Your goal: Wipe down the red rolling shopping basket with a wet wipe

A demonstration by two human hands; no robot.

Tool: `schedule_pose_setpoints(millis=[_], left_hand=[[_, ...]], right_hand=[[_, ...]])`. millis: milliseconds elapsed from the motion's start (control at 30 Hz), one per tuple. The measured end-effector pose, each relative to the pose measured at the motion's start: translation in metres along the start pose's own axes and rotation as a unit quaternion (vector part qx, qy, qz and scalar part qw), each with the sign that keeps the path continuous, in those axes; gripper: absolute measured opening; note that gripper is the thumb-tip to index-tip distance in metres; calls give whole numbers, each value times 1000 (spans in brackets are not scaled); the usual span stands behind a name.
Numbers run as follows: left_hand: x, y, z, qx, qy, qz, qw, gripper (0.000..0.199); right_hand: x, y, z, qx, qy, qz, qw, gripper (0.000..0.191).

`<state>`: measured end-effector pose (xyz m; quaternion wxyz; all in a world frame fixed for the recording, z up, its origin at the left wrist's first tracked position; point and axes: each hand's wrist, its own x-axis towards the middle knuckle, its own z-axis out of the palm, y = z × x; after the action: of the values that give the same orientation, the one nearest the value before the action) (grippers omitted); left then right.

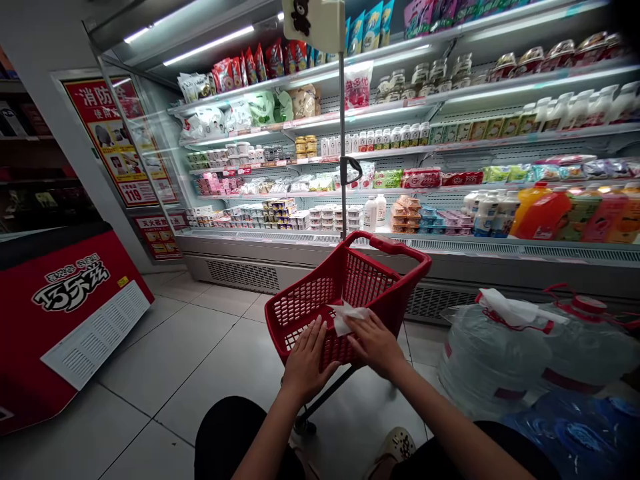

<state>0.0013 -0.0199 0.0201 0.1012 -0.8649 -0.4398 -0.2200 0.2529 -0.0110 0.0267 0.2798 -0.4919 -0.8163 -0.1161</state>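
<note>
A small red plastic shopping cart (306, 297) stands in front of my knees, with its looped handle on the far side. My left hand (309, 360) lies on the near side of its basket, fingers stretched out and holding nothing. Against the same near side, further right, my right hand (377, 343) presses a crumpled white tissue (344, 316). The tissue sticks out past the fingertips over the basket's near edge. A grey pole (343, 137) rises behind the basket and carries a cream panel (320, 25) with a brown bear on it.
Behind the cart runs an open refrigerated display (240, 250) with shelves of dairy goods, drinks and pouches. Large water bottles (495, 353) stand close on my right, with blue bottles (580, 433) in front. A red freezer (70, 300) stands left on the tiled floor (185, 360).
</note>
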Motion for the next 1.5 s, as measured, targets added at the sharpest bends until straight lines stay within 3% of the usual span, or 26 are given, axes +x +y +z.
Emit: schedule_pose_setpoints(millis=[133, 200, 267, 467, 533, 600, 800, 900, 1000, 1167, 1267, 1367, 1500], left_hand=[[-1, -1, -2, -4, 2, -7, 1000, 89], [0, 1, -1, -2, 7, -8, 1000, 89], [1, 5, 1, 3, 11, -9, 1000, 90], [4, 14, 11, 14, 27, 8, 1000, 92], [4, 13, 10, 12, 24, 14, 1000, 91], [1, 7, 6, 8, 15, 20, 1000, 93], [-26, -27, -5, 15, 11, -42, 999, 82], [-33, -31, -1, 17, 12, -46, 999, 79], [-30, -20, 9, 25, 31, -64, 997, 89], [-19, 5, 20, 56, 47, -84, 994, 102], [-16, 17, 21, 71, 49, -98, 991, 105], [-19, 25, 21, 55, 53, -83, 994, 99], [-22, 15, 12, 4, 16, 26, 1000, 93]], right_hand=[[2, 59, -25, -54, 27, 80, 995, 51], [3, 69, -28, -60, 34, 95, 993, 53], [4, 55, -20, -45, 35, 92, 994, 53], [1, -41, 13, 51, 11, -5, 999, 54], [0, -49, 14, 64, 0, -29, 998, 54], [0, -35, 9, 54, -8, -29, 998, 52], [0, 47, -11, -15, 2, 70, 997, 52], [0, 53, -9, -19, 9, 102, 995, 56], [-1, 28, 1, 5, 8, 100, 995, 58], [-8, -48, 11, 86, -16, -6, 996, 66], [-13, -71, 7, 114, -35, -53, 992, 67], [-17, -54, 0, 98, -48, -48, 993, 62], [-24, 3, -6, 50, -39, 47, 997, 59]])
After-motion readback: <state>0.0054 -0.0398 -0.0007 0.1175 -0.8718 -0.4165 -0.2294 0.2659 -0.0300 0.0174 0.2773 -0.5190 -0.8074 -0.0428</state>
